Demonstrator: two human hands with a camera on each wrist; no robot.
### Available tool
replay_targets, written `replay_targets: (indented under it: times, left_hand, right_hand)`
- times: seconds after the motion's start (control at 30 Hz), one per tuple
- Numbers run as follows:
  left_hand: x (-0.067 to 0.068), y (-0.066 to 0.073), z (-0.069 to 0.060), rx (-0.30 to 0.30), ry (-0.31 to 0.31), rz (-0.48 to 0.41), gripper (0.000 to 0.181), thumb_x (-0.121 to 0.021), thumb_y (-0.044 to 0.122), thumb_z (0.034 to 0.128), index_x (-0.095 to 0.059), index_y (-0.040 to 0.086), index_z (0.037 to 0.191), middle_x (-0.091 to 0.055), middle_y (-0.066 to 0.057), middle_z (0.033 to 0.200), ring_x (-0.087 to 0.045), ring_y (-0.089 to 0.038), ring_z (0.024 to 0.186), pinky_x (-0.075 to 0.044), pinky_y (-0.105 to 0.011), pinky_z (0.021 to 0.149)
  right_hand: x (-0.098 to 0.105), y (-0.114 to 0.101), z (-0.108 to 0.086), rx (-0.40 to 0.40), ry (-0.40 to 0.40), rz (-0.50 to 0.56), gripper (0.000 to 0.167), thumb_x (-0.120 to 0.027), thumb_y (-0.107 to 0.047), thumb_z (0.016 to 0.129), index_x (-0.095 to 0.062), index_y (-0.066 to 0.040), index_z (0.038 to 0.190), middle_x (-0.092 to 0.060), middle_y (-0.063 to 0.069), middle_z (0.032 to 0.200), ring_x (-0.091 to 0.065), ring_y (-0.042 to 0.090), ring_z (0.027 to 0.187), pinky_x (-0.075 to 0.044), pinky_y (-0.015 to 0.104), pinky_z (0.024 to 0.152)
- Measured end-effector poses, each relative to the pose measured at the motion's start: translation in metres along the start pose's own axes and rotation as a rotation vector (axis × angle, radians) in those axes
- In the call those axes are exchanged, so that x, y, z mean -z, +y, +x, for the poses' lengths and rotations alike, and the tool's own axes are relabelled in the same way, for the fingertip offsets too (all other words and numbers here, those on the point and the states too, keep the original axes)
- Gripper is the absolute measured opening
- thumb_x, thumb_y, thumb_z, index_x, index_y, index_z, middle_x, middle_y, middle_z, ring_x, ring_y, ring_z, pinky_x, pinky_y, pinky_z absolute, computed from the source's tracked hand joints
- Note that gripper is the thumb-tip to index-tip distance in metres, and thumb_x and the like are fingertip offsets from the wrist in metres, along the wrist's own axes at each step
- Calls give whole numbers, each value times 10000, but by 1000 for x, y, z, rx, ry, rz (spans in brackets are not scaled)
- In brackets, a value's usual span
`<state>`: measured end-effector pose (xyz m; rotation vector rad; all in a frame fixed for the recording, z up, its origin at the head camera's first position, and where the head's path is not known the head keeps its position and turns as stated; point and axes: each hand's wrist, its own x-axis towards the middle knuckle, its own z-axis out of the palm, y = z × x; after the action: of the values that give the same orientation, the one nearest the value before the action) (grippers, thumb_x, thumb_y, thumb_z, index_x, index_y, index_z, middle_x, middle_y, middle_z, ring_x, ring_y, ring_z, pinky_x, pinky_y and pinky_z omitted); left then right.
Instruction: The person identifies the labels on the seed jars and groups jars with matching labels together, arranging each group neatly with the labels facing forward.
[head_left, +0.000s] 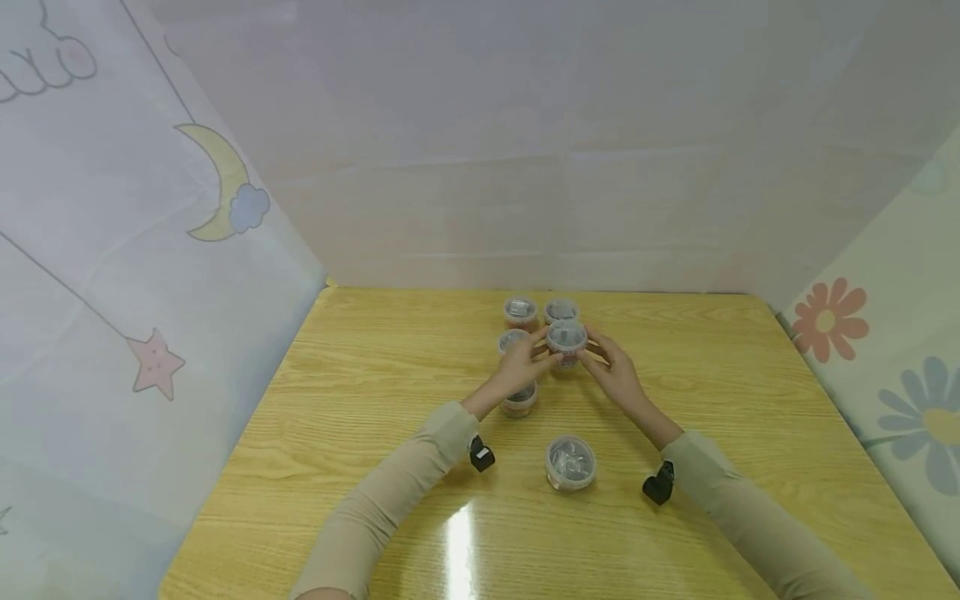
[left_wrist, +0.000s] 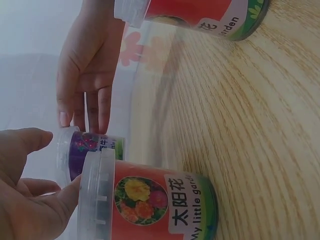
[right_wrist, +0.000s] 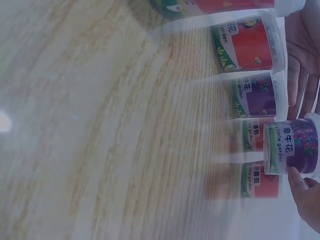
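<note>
Both hands hold a small round tub (head_left: 566, 337) with a clear lid and purple label, slightly above the table. My left hand (head_left: 519, 365) grips its left side and my right hand (head_left: 615, 375) its right side, thumbs toward me. In the right wrist view, the held purple tub (right_wrist: 292, 145) shows a flower picture and "little garden" lettering. Directly behind it stands another tub (head_left: 561, 311). Left of it is a column of tubs, the nearest a red-labelled tub (left_wrist: 150, 200), partly covered by the left forearm in the head view.
A single lidded tub (head_left: 570, 462) stands nearer me, between the forearms. The wooden table (head_left: 360, 367) meets a pale wall (head_left: 487, 225) at the back and patterned sheets at the sides. Black wrist cameras hang below both sleeves.
</note>
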<state>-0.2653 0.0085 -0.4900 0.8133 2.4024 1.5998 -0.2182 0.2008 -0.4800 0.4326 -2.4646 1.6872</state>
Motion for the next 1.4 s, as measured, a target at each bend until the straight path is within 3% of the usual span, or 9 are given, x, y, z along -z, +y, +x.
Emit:
replay_targets:
  times: [0.2, 0.37, 0.47, 0.53, 0.7, 1.0, 1.2, 1.27, 1.4]
  left_hand:
    - [-3, 3, 1, -76, -3, -17, 586, -594, 116, 911, -324, -34, 1409, -386, -180, 1427, -445, -323, 1260, -450, -389, 977]
    - [3, 22, -6, -154, -48, -107, 518, -569, -12, 897, -359, -90, 1365, -389, -287, 1380, -363, -417, 1289, -360, -513, 1027]
    - [5, 31, -9, -169, -62, -116, 484, -561, -18, 901, -390, -76, 1350, -400, -295, 1366, -350, -436, 1289, -341, -524, 1037]
    - [1, 24, -6, -169, -59, -108, 479, -567, 4, 904, -398, -71, 1345, -411, -278, 1366, -353, -417, 1296, -343, -503, 1046]
    - [-10, 0, 5, -140, -40, -45, 502, -597, 87, 904, -408, -44, 1349, -433, -213, 1373, -382, -334, 1303, -371, -445, 1047]
    - [-11, 3, 8, -118, -55, 47, 512, -590, 166, 921, -405, 0, 1368, -440, -186, 1370, -425, -294, 1275, -415, -415, 1020]
    - [-9, 4, 8, -75, -84, 103, 530, -579, 196, 928, -386, 18, 1389, -421, -181, 1386, -451, -294, 1250, -465, -391, 964]
    - [-9, 5, 8, -38, -91, 121, 554, -574, 218, 932, -363, 20, 1404, -410, -177, 1396, -476, -289, 1224, -493, -345, 920]
    - [-8, 6, 9, 40, -106, 170, 616, -568, 288, 932, -321, 21, 1429, -433, -169, 1368, -586, -237, 1021, -527, -235, 722]
  right_hand:
    - [-1, 22, 1, 30, 0, 16, 544, -519, -80, 947, -295, -21, 1439, -338, 251, 1413, -409, 455, 1232, -472, 287, 935]
    - [-2, 35, 1, 16, -4, -4, 562, -510, -167, 961, -268, -68, 1458, -311, 219, 1445, -392, 427, 1262, -448, 326, 956]
    - [-2, 29, -1, 5, -18, -3, 568, -501, -143, 964, -241, -39, 1459, -286, 236, 1455, -371, 435, 1276, -424, 378, 966]
    - [-2, 20, -3, 3, -23, 6, 560, -498, -102, 962, -239, 0, 1448, -283, 259, 1449, -367, 446, 1273, -410, 382, 963]
    - [-3, 6, -7, -11, -37, 1, 546, -485, -38, 957, -227, 80, 1424, -265, 302, 1439, -363, 468, 1264, -391, 420, 967]
    - [-2, 5, -6, -28, -55, 3, 555, -472, -67, 968, -201, 88, 1427, -240, 304, 1450, -345, 467, 1277, -377, 426, 980]
    - [-4, 21, -3, -13, -54, -12, 552, -486, -59, 960, -222, 102, 1417, -238, 317, 1444, -359, 484, 1257, -382, 457, 969]
    - [-4, 31, -1, -7, -54, -8, 560, -494, -69, 958, -224, 99, 1418, -240, 309, 1448, -363, 484, 1254, -387, 458, 969]
    - [-5, 45, 1, -23, -54, 4, 587, -499, -112, 959, -209, 80, 1431, -238, 275, 1466, -362, 464, 1266, -387, 441, 981]
